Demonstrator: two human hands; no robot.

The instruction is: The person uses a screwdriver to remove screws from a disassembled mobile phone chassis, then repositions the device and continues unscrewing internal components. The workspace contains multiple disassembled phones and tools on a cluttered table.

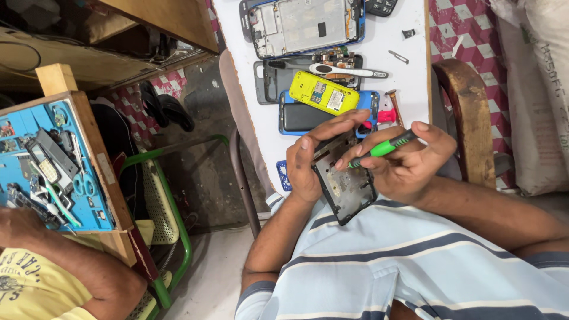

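Note:
My left hand [311, 155] grips an opened dark phone body [347, 189], its bare inside facing up, held just above my striped shirt. My right hand [409, 163] holds a green-and-black screwdriver [382, 148], its tip pointing left at the top edge of the phone body. Just beyond my hands, on the white table [403, 77], lie a yellow phone part [323, 92] on a blue-edged black phone [302, 117], and a larger stripped phone frame [302, 24].
A white toothbrush [347, 71], a circuit board, small screws and a keypad lie on the table. A wooden chair arm [471, 112] is at right. At left another person in a yellow shirt [29, 284] works at a blue tray [53, 160] of phone parts.

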